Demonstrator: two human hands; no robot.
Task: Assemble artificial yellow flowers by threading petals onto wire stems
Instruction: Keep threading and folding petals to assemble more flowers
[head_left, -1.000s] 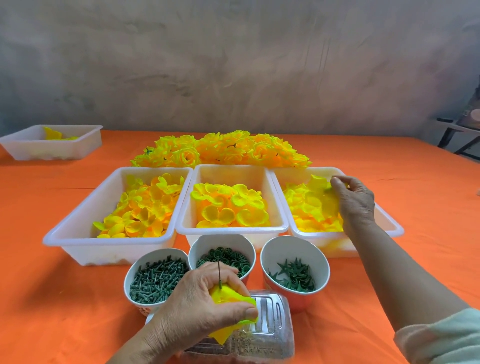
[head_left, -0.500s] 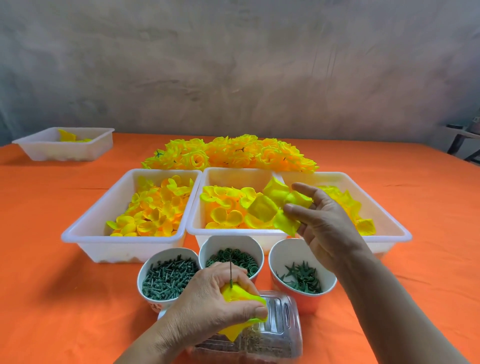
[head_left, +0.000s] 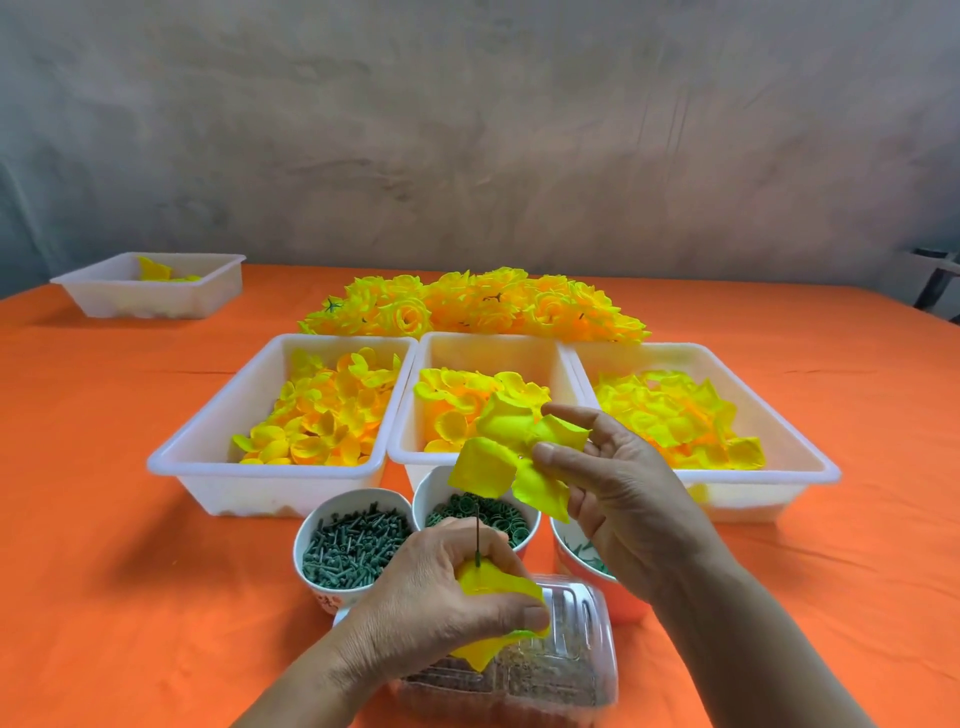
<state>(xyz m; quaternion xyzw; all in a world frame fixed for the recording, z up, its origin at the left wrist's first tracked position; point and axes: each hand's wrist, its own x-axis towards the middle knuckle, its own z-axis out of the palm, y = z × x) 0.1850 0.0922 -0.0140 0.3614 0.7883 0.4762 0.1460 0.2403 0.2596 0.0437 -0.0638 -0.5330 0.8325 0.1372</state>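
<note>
Orange cloth covers the surface (head_left: 130, 597) under a grey plaster wall. Left grip (head_left: 447, 597) is clamped on a half-built yellow flower (head_left: 488, 590), its wire stem (head_left: 476, 530) pointing up. Right grip (head_left: 623, 499), up and to its right, pinches a yellow petal layer (head_left: 511, 462) just above the wire tip. Beneath the left grip lies a clear plastic box (head_left: 566, 670). Three bowls of green parts (head_left: 353, 499) sit just beyond, then three white trays of petals (head_left: 228, 410), then finished flowers (head_left: 478, 306).

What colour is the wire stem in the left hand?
Dark green; the wire stem in the left hand shows best in the head view.
</note>
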